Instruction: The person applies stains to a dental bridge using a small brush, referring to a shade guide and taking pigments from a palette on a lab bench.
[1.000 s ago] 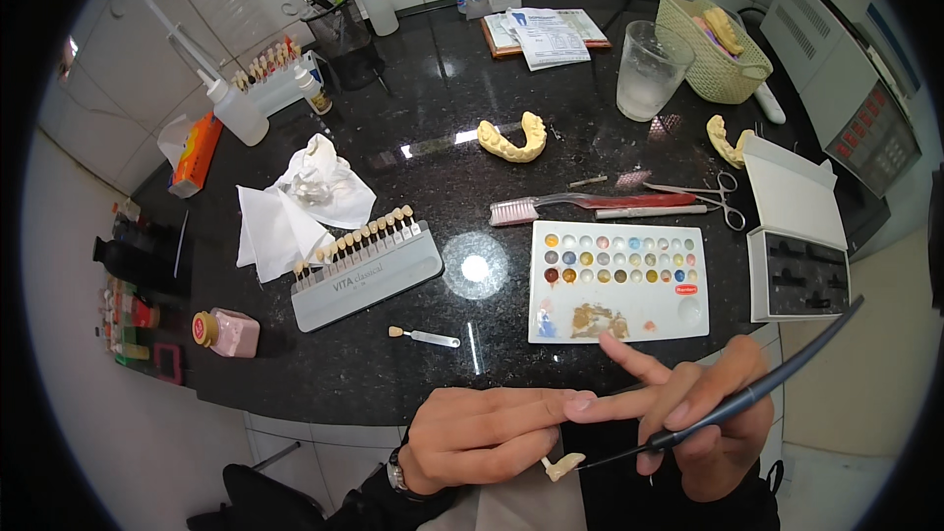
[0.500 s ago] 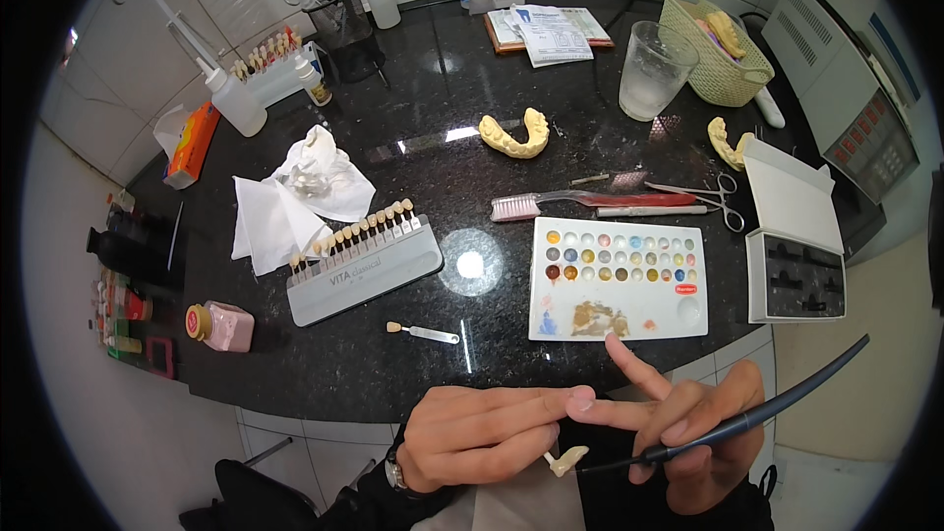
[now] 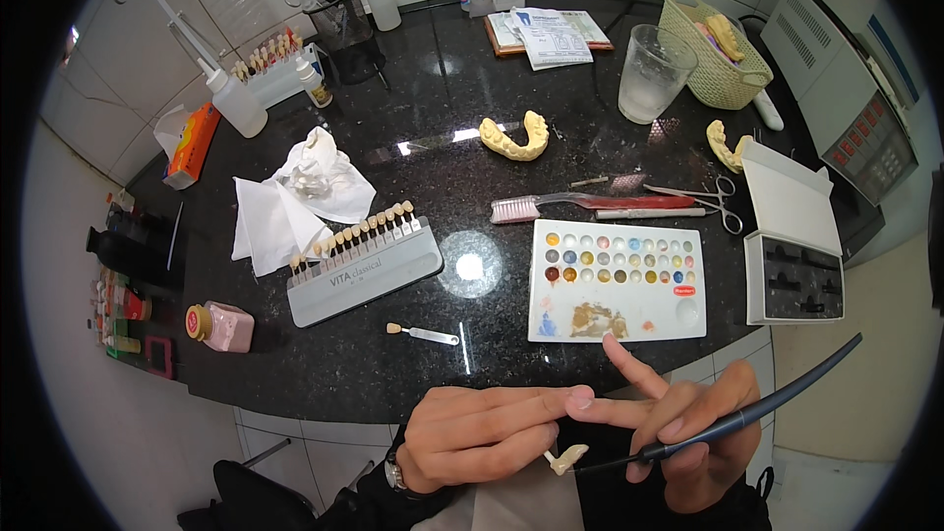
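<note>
My left hand is closed at the lower middle, gripping a small off-white dental restoration by a thin white stem that runs in under the fingers. My right hand holds a fine paintbrush with a curved dark blue handle. Its thin tip is at the restoration, seemingly touching it. The right index fingertip meets the left fingertips, while another right finger points up toward the white stain palette, which has coloured wells and brown, blue and reddish smears. Left of it lie a loose shade tab and a tooth shade guide.
Beyond the palette lie a toothbrush, a clamp and a plaster dental arch. A glass and woven basket stand at back right, an open white box at right. Crumpled tissue and a pink jar are left.
The brush in my right hand has shifted slightly left, its tip closer to the restoration. My left hand has stayed in place.
</note>
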The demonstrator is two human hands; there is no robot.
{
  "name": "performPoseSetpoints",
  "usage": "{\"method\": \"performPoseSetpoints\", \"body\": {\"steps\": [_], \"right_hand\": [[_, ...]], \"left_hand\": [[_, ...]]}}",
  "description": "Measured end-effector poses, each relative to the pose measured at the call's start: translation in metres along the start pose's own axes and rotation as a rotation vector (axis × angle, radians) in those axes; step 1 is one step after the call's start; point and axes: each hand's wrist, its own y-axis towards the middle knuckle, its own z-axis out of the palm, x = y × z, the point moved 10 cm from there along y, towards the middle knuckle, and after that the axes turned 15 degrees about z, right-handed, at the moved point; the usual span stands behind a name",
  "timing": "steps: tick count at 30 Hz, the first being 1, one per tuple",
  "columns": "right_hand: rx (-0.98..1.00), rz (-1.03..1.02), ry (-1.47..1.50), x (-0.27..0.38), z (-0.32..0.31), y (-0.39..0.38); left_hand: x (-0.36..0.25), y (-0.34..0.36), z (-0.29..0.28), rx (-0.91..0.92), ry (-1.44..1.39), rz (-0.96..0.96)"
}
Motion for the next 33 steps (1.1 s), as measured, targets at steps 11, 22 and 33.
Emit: {"method": "performPoseSetpoints", "body": {"steps": [11, 22, 33], "right_hand": [[0.155, -0.014, 0.065, -0.008, 0.0, 0.001], [0.192, 0.018, 0.081, -0.007, 0.001, 0.003], [-0.085, -0.001, 0.182, -0.021, -0.008, 0.002]], "left_hand": [[0.0, -0.001, -0.001, -0.006, -0.01, -0.012], [0.002, 0.001, -0.004, -0.089, 0.049, 0.001], [0.021, -0.01, -0.007, -0.151, -0.08, -0.299]]}}
